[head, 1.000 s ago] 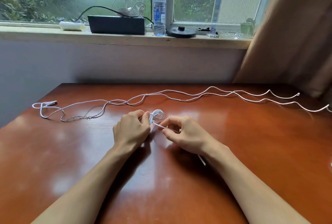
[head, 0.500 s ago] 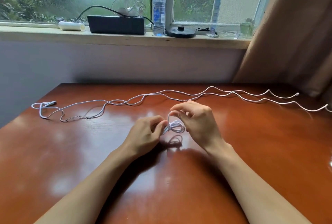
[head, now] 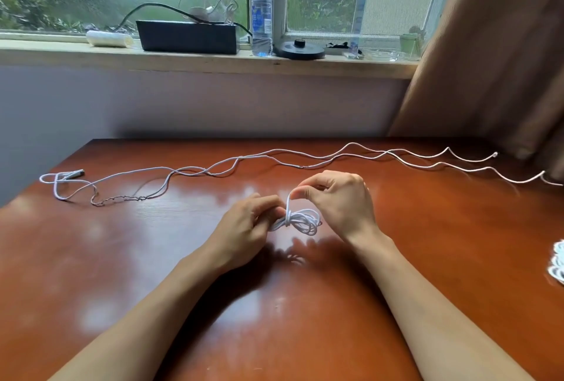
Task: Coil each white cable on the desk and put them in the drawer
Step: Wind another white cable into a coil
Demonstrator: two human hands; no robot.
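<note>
Head view, left grip: I see the left hand (head: 247,228) curled; its fingertips pinch the left end of the coiled cable (head: 300,221)
Head view, right grip: the right hand (head: 338,206) is curled just above and right of the coil; thumb and forefinger pinch the free tail rising from the wrap
Coil position: between both hands, held just above the desk (head: 122,258); its shadow falls beneath
Shape and texture: thin, smooth white cord; several oval loops cinched near their left end; the desk is glossy reddish-brown wood with pale reflections
Other cables: the loose white cables (head: 302,166) lie wavy across the far desk, apart from my hands; another white coil (head: 560,261) sits at the right edge
</note>
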